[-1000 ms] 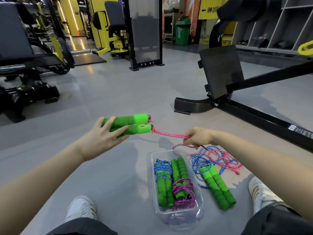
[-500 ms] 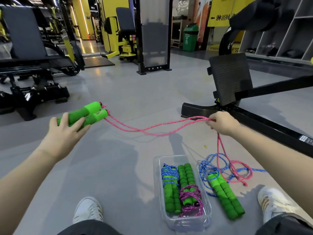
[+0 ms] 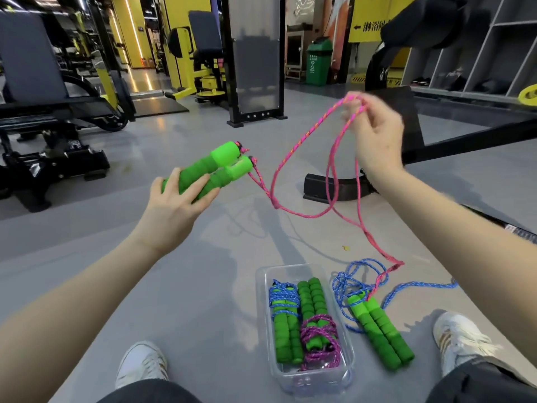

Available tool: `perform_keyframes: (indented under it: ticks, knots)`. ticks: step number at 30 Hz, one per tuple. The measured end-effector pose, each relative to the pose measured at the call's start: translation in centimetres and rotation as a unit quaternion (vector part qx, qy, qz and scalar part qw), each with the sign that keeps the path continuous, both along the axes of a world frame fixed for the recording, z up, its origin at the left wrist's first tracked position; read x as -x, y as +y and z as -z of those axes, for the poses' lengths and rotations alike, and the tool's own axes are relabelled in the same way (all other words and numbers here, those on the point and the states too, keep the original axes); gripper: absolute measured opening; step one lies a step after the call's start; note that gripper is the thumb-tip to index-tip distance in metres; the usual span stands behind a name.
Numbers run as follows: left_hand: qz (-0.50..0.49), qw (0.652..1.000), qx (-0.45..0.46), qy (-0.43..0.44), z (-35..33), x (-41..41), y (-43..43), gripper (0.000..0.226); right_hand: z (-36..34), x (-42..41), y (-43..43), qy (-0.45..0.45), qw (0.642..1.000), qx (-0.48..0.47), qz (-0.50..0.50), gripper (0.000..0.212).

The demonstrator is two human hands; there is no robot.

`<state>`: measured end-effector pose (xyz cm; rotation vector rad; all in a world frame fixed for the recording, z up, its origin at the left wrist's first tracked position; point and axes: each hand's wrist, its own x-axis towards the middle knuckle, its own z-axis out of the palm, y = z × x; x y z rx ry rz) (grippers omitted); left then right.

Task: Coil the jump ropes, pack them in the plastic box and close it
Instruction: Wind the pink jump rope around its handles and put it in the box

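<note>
Left hand (image 3: pixel 177 205) grips both green foam handles (image 3: pixel 215 167) together, mid-air. Right hand (image 3: pixel 374 135) pinches the pink cord (image 3: pixel 293 148), raised in a loop; its tail trails to the floor (image 3: pixel 203 286) beside the plastic box (image 3: pixel 290 271). Cord looks light, limp, tangle-prone: best controlled from the handles.

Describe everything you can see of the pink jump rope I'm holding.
The pink jump rope has a braided pink cord flecked with orange and two green foam handles, held side by side in the left hand. The right hand holds a raised bend of cord; slack loops hang between, and the low end lies across the loose blue rope.
</note>
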<state>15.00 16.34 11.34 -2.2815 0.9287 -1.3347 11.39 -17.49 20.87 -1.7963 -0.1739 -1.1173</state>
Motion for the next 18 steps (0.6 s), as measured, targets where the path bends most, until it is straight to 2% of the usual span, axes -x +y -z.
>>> perform_keyframes:
  ticks: [1,2,3,4,5,6,7,8,9,11,12,14,15,16,18]
  knots:
    - [-0.003,1.0,0.008,-0.004,-0.2,-0.1,0.1,0.054,1.3,-0.1,-0.3,0.048,0.996,0.07,0.024,0.023]
    - [-0.006,1.0,0.012,-0.006,-0.2,-0.2,0.2,0.053,2.9,0.0,-0.6,0.136,0.977,0.162,0.04,0.027]
    - [-0.006,1.0,0.009,-0.004,-0.2,-0.1,0.3,0.053,4.8,0.1,-0.9,0.267,0.928,0.257,0.032,0.036]
    - [-0.004,1.0,0.001,-0.001,-0.1,0.0,0.3,0.054,6.7,0.4,-1.1,0.421,0.842,0.337,0.007,0.049]
    - [0.0,1.0,-0.012,0.003,0.1,0.2,0.3,0.054,8.4,0.8,-1.2,0.559,0.732,0.389,-0.019,0.064]
    - [0.007,1.0,-0.024,0.007,0.2,0.3,0.2,0.055,9.7,1.3,-1.2,0.643,0.643,0.414,-0.042,0.075]
    - [0.018,0.999,-0.034,0.012,0.3,0.5,0.1,0.056,10.5,1.6,-1.1,0.673,0.607,0.418,-0.064,0.082]
    - [0.029,0.999,-0.039,0.014,0.1,0.8,0.0,0.056,10.9,1.7,-1.1,0.667,0.619,0.404,-0.087,0.089]
    - [0.042,0.998,-0.041,0.012,-0.1,1.0,-0.3,0.057,11.0,1.7,-1.0,0.646,0.661,0.367,-0.107,0.094]
    - [0.076,0.996,-0.034,0.0,-0.6,1.5,-1.3,0.057,10.5,1.1,-0.6,0.589,0.758,0.243,-0.138,0.105]
    - [0.099,0.995,-0.026,-0.004,-0.9,1.8,-1.9,0.056,10.0,0.8,0.0,0.556,0.796,0.174,-0.164,0.11]
    - [0.149,0.989,-0.006,-0.003,-1.3,2.4,-3.4,0.05,9.2,0.2,1.3,0.486,0.841,0.057,-0.23,0.118]
    - [0.171,0.985,0.002,-0.001,-1.4,2.8,-4.2,0.047,8.9,-0.1,2.1,0.447,0.854,0.022,-0.266,0.114]
    - [0.188,0.982,0.007,0.002,-1.4,3.2,-5.0,0.044,8.7,-0.4,2.7,0.408,0.862,-0.008,-0.299,0.097]
    - [0.2,0.98,0.016,0.004,-1.4,3.9,-6.3,0.044,8.1,-0.3,3.7,0.362,0.864,-0.054,-0.345,0.048]
